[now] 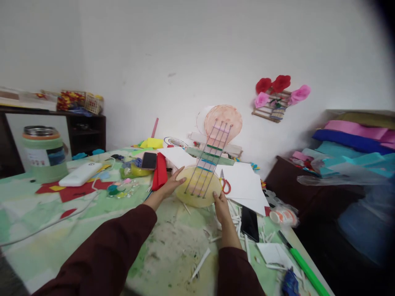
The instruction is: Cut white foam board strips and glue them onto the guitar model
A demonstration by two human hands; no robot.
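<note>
A handmade paper stringed instrument (199,199) is held up in front of me over the table. It has a round yellow end, a round orange end leaning towards the wall, and several purple strings running between them over green and blue strips. My left hand (169,184) grips the left edge of the yellow disc, thumb on its face. Opposite it, my right hand (221,205) pinches the lower right edge. Red-handled scissors (226,187) lie on white card (245,187) just right of the instrument.
White paper scraps and a black phone (249,224) lie to the right, with a green knife-like tool (308,271) near the edge. On the left stand a green jar (46,158) and a white power bank (80,174) with a cable. A second phone (149,160) rests behind my left hand.
</note>
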